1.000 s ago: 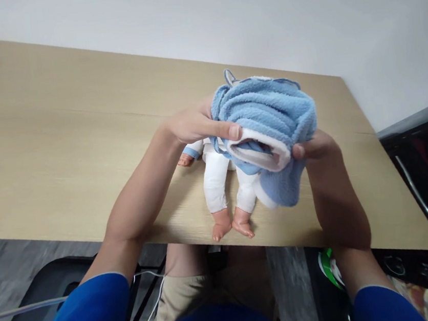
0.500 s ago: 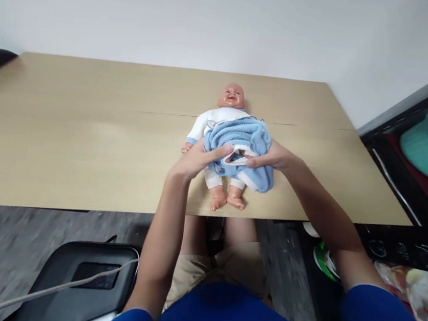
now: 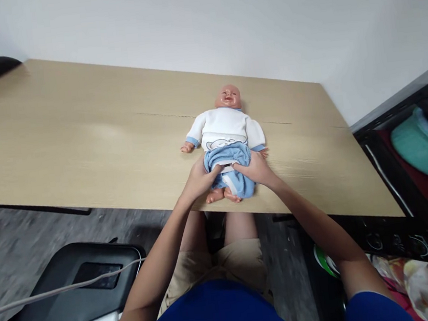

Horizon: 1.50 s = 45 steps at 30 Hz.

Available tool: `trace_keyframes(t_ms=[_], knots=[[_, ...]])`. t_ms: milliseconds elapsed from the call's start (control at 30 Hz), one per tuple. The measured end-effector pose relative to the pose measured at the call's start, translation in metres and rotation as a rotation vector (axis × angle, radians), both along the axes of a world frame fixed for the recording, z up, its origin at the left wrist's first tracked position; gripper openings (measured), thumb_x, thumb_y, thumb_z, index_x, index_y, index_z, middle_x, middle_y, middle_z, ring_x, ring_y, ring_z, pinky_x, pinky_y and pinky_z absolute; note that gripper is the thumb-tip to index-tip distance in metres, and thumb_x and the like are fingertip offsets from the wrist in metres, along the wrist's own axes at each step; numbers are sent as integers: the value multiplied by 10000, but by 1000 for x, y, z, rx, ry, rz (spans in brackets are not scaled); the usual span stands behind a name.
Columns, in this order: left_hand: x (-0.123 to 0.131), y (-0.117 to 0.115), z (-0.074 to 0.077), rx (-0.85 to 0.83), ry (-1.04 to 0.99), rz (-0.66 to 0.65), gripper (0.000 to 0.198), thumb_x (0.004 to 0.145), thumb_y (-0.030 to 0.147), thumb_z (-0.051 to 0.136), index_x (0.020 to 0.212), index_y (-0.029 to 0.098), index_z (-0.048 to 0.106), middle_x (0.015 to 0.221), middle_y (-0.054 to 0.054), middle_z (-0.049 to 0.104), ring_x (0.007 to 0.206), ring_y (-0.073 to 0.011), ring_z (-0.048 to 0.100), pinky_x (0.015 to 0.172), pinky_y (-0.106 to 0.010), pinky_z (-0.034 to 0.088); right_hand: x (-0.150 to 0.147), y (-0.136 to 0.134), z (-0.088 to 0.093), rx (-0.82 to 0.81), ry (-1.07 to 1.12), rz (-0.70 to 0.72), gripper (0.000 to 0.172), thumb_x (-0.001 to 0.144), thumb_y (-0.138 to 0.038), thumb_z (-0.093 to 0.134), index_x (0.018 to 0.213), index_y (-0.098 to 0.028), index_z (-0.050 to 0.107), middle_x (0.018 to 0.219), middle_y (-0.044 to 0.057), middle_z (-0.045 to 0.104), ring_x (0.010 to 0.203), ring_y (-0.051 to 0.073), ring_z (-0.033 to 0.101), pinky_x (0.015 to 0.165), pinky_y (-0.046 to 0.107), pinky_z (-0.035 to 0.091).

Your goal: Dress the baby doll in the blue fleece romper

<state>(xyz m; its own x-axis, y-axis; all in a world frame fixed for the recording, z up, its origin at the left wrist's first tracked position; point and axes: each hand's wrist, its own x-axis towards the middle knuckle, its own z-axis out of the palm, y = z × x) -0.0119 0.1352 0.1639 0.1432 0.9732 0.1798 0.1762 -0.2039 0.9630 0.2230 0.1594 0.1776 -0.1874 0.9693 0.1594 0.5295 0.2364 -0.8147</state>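
Note:
A baby doll in a white top lies on its back on the wooden table, head toward the wall, feet at the near edge. A bunched light-blue fleece garment with a white cuff covers its hips and legs. My left hand grips the garment's left side, fingers curled into the fabric. My right hand grips the right side the same way. The doll's bare feet stick out below the fabric between my hands.
A black chair with a white cable stands at lower left beside my lap. Dark shelving with a teal object stands to the right of the table. Colourful items lie on the floor at lower right. A white wall runs behind.
My hands carried the blue garment from close to the camera down onto the doll, and it now sits lower, over the hips and legs, uncovering the white top.

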Motion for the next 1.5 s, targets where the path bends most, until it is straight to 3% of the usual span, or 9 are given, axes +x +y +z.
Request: trace_keyframes(t_ms=[100, 233, 433, 567, 767, 933, 1067, 1300, 1500], knots=[[1, 10, -5, -27, -27, -30, 539, 1034, 507, 751, 1431, 142, 750, 1504, -187, 865, 1423, -374, 817, 1282, -534, 629, -1, 5, -5, -23, -6, -41, 168, 870, -342, 866, 1002, -259, 802, 1042, 93, 911, 1052, 351, 867, 1041, 517, 730], [0, 26, -3, -71, -38, -78, 518, 1057, 545, 756, 1398, 154, 766, 1510, -184, 862, 1428, -370, 811, 1289, -521, 623, -1, 17, -13, -33, 20, -32, 215, 899, -329, 873, 1066, -214, 802, 1104, 115, 922, 1110, 334, 848, 1105, 477, 688], [2, 53, 5, -104, 86, -58, 452, 1053, 573, 722, 1258, 175, 780, 1275, -147, 912, 1189, -375, 858, 1052, -488, 695, -4, 41, -19, -28, 114, -77, 300, 927, -378, 896, 1151, -218, 779, 1266, 137, 923, 1254, 343, 829, 1191, 480, 658], [1, 57, 14, -65, 187, -4, 392, 1054, 533, 719, 1239, 194, 791, 1223, -122, 914, 1164, -366, 852, 1038, -467, 674, -3, 52, -9, -12, 139, -55, 325, 907, -468, 900, 1122, -247, 799, 1249, 139, 919, 1273, 378, 847, 1190, 532, 681], [-8, 20, 32, -44, 203, 39, 330, 1023, 423, 720, 1261, 208, 796, 1194, -101, 909, 1101, -345, 845, 996, -459, 639, -2, 29, 34, 42, -4, 26, 222, 902, -455, 859, 947, -253, 777, 965, 73, 882, 970, 333, 841, 927, 479, 709], [-21, -25, 31, -141, 148, 36, 342, 1017, 407, 727, 1316, 242, 757, 1318, -83, 899, 1225, -342, 840, 1065, -462, 628, -16, -9, 58, -18, -106, 164, 161, 903, -367, 851, 875, -245, 750, 873, 25, 847, 800, 243, 772, 765, 370, 618], [-33, -44, 17, -206, 244, 25, 368, 1047, 501, 759, 1343, 283, 743, 1341, -98, 902, 1238, -402, 854, 1025, -511, 641, -26, -20, 56, -110, -189, 239, 161, 955, -352, 843, 855, -263, 755, 881, 26, 851, 795, 253, 771, 770, 391, 610], [-41, -47, -7, -195, 414, 35, 268, 1074, 535, 734, 1162, 299, 642, 1055, -93, 885, 984, -409, 857, 818, -464, 591, -28, -19, 36, -60, -409, 265, 133, 993, -380, 868, 1019, -268, 801, 1075, 91, 886, 975, 330, 822, 873, 438, 642], [-37, -47, -14, -131, 469, 17, 163, 1097, 444, 572, 1100, 283, 594, 1159, -150, 808, 1134, -425, 750, 1003, -575, 580, -32, -28, 25, -39, -484, 262, 536, 997, -427, 890, 1459, -202, 738, 1412, 218, 831, 1289, 459, 819, 1098, 598, 682]])
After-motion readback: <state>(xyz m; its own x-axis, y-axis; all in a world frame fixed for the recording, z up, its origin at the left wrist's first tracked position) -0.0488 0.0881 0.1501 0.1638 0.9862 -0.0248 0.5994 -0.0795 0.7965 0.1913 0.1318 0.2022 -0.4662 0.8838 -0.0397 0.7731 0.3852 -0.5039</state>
